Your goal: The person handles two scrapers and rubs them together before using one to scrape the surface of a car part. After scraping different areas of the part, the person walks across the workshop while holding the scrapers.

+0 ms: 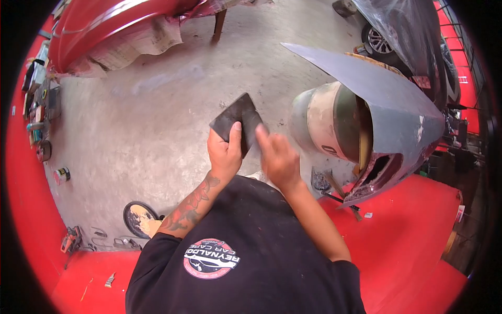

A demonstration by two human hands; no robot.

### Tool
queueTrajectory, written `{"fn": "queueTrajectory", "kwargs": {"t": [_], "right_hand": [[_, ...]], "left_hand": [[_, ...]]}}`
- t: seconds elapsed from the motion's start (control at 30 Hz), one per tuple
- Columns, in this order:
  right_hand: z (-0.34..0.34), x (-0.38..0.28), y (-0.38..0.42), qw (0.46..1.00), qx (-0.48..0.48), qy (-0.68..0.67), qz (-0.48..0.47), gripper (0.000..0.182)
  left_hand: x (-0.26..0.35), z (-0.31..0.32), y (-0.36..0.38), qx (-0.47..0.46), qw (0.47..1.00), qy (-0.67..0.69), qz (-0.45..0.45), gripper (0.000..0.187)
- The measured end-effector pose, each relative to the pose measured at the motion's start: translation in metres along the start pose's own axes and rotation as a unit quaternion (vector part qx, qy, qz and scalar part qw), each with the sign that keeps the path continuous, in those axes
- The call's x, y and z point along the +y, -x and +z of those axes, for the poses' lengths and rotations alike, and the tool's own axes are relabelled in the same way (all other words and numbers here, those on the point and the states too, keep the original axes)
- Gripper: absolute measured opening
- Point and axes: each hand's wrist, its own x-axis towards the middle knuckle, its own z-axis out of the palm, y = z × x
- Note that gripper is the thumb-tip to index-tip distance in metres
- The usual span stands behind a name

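Observation:
A dark, flat, folded sheet that looks like sandpaper [230, 119] is held up in front of my chest, over the concrete floor. My left hand [225, 152] grips it from below, the thumb pressed on its face and the fingers behind. My right hand [281, 159] is smeared by motion at the sheet's right edge, its index finger near that edge and the other fingers curled. Right of my hands, a grey-primed car body panel [387, 97] rests over a green and white drum [327, 118].
A red car part [130, 26] with masking paper [138, 49] stands at the far left. Near my left elbow lies a round black pan [128, 220] with beige paste. A can [61, 175] stands by the red wall. A plastic-covered vehicle [413, 31] is at the upper right.

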Motion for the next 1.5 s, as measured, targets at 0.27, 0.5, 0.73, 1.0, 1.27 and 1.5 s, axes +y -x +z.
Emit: {"fn": "queueTrajectory", "kwargs": {"t": [0.27, 0.5, 0.73, 1.0, 1.27, 1.5], "right_hand": [[0.035, 0.102, 0.037, 0.815, 0.071, -0.477, 0.322, 0.031], [0.040, 0.086, 0.029, 0.353, 0.027, -0.868, 0.347, 0.037], [0.047, 0.071, 0.032, 0.454, -0.009, -0.852, 0.260, 0.048], [0.057, 0.061, 0.055, 0.691, -0.178, -0.617, 0.332, 0.060], [0.058, 0.078, 0.066, 0.868, -0.005, -0.333, 0.368, 0.034], [0.032, 0.023, 0.035, 0.992, 0.015, -0.098, 0.080, 0.037]], "left_hand": [[-0.006, -0.015, -0.002, -0.044, 0.956, 0.222, -0.188, 0.022], [-0.011, 0.014, 0.033, -0.140, 0.875, 0.256, -0.386, 0.028], [0.002, 0.038, 0.042, -0.170, 0.907, 0.182, -0.340, 0.028], [-0.002, 0.035, 0.001, -0.094, 0.930, 0.208, -0.289, 0.026], [-0.016, 0.009, -0.010, -0.025, 0.992, 0.047, -0.118, 0.023], [-0.009, 0.014, 0.016, -0.087, 0.994, -0.059, 0.027, 0.019]]}}
